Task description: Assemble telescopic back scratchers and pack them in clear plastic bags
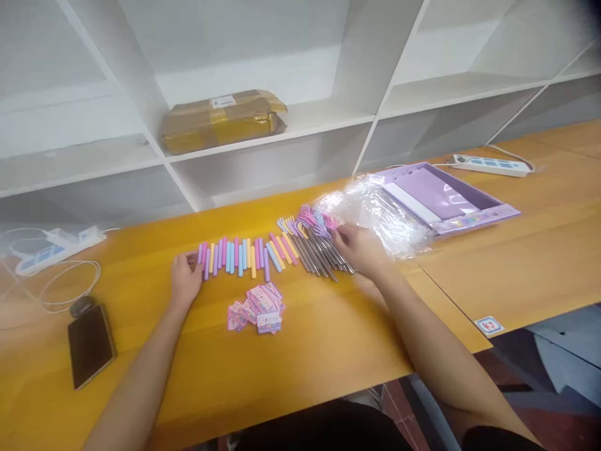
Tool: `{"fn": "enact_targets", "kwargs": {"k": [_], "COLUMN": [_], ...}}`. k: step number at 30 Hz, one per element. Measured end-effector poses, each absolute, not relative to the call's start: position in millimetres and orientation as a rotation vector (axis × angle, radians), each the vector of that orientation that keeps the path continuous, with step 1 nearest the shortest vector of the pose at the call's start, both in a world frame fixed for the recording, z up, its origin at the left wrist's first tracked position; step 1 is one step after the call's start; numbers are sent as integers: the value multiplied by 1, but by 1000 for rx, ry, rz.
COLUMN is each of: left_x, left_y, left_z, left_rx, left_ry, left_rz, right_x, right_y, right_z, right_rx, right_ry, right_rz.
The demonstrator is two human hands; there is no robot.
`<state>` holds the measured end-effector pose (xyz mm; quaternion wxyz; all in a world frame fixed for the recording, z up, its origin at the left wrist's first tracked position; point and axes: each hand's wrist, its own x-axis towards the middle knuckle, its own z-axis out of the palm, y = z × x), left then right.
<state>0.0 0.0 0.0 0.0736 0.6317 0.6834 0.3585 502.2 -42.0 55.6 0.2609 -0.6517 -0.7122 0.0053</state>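
Touching the pastel sticks (248,254) with left hand (184,279) and striped-topped metal rods (317,252) with right hand (364,248), being unable to say if pinching.

My left hand (185,279) and my right hand (361,247) are both bare, and so are the wrists behind them. My left forearm (145,363), slim and smooth in outline, narrows toward the wrist and is uncovered as far as the lower edge of my view. My right forearm (432,338) has the same tapering shape and is bare up to the elbow area, where a plain black cloth sleeve (493,438) with a curved edge shows. Over my lap I wear a dark, nearly black garment (323,426); its cut and fabric I cannot tell.
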Motion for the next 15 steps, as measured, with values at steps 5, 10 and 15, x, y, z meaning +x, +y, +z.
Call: {"fn": "enact_targets", "kwargs": {"k": [5, 10, 15], "left_x": [-4, -7, -7], "left_y": [1, 1, -1], "left_z": [6, 6, 9], "left_rx": [1838, 1793, 1738], "left_ry": [2115, 2140, 2206], "left_rz": [1060, 1018, 989], "right_x": [520, 525, 524], "right_y": [-35, -32, -33], "right_z": [46, 42, 41], "right_rx": [-1859, -1852, -1857], "right_ry": [-2060, -2059, -2052], "right_rz": [175, 226, 243]}}
